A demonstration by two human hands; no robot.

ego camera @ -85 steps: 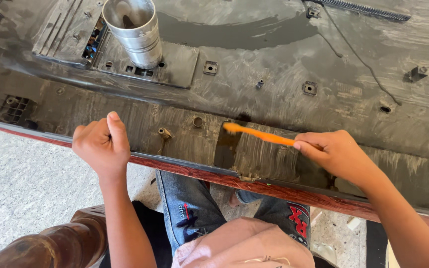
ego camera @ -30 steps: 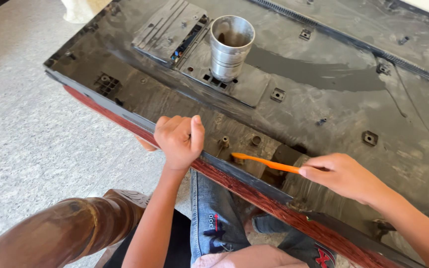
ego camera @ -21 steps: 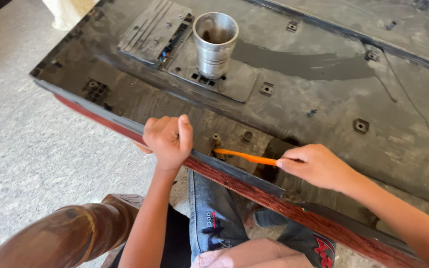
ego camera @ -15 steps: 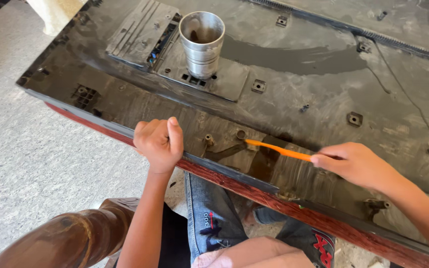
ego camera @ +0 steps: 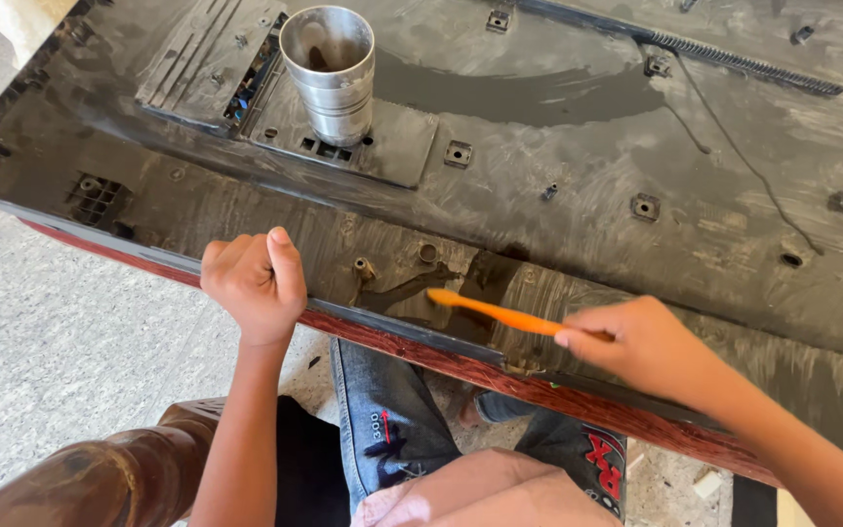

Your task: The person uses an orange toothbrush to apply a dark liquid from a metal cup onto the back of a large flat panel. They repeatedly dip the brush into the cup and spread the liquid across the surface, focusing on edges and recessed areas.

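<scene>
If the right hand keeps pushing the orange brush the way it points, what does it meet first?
Probably the small raised post on the black panel, just beyond the brush tip held by the right hand; depth is unclear.

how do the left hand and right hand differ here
The left hand is a closed fist gripping the near edge of the black panel; the right hand pinches an orange brush by its handle. The left hand holds no tool; the right hand's brush tip rests on a wet dark patch of the panel. The left arm comes up from below; the right arm comes in from the lower right. Both are bare and at the panel's near edge.
</scene>
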